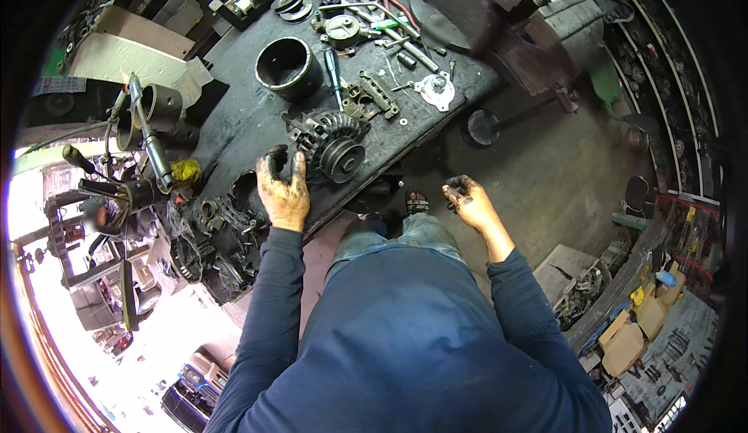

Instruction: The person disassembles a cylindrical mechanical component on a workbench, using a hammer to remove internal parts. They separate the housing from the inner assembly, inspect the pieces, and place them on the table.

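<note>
My left hand (284,193), its fingers blackened with grease, is beside an alternator (330,143) on the dark workbench (234,133). Thumb and fingers are apart with nothing visible between them. The alternator lies with its grooved pulley (343,160) toward me. Off the bench's front edge, above the floor, I hold my right hand (472,202) with blackened fingers curled together; whatever they may hold is hidden. Behind the alternator are a screwdriver (333,75), a metal bracket-like part (379,94) and a pale round plate (435,91).
A thick metal cylinder (289,68) stands farther back on the bench. Several tools and a round metal part (343,31) crowd the far side. Greasy parts (206,234) fill the left end. A bench vise (530,40) juts out at far right; shelves (662,67) line the right side.
</note>
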A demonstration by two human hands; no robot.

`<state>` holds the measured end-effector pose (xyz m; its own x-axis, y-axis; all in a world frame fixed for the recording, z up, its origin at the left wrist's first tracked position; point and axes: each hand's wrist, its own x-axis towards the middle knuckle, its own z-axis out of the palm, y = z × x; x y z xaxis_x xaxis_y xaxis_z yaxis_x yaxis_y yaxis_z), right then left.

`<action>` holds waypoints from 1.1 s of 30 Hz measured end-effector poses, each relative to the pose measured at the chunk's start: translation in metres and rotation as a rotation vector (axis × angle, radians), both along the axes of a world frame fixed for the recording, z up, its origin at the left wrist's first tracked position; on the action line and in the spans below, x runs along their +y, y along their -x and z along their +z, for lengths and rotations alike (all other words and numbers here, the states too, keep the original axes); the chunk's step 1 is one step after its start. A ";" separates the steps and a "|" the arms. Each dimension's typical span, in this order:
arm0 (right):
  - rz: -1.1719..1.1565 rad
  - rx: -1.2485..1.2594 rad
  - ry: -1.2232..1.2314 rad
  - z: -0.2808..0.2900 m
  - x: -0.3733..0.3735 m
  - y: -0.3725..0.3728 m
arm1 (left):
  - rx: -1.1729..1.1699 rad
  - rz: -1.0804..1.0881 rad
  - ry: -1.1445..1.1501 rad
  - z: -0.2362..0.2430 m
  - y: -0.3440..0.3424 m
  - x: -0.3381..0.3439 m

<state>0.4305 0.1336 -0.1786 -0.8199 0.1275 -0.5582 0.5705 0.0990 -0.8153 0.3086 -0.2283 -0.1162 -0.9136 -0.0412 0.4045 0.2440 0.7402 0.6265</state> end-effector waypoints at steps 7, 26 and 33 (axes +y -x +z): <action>-0.366 0.119 -0.113 0.020 0.109 -0.026 | 0.085 -0.112 0.335 0.034 -0.022 0.035; -0.166 0.623 -0.369 0.081 0.443 0.218 | -0.752 -0.266 0.493 -0.007 -0.056 0.263; 0.026 0.741 -0.366 0.132 0.465 0.361 | -1.239 0.245 -0.232 -0.159 -0.118 0.189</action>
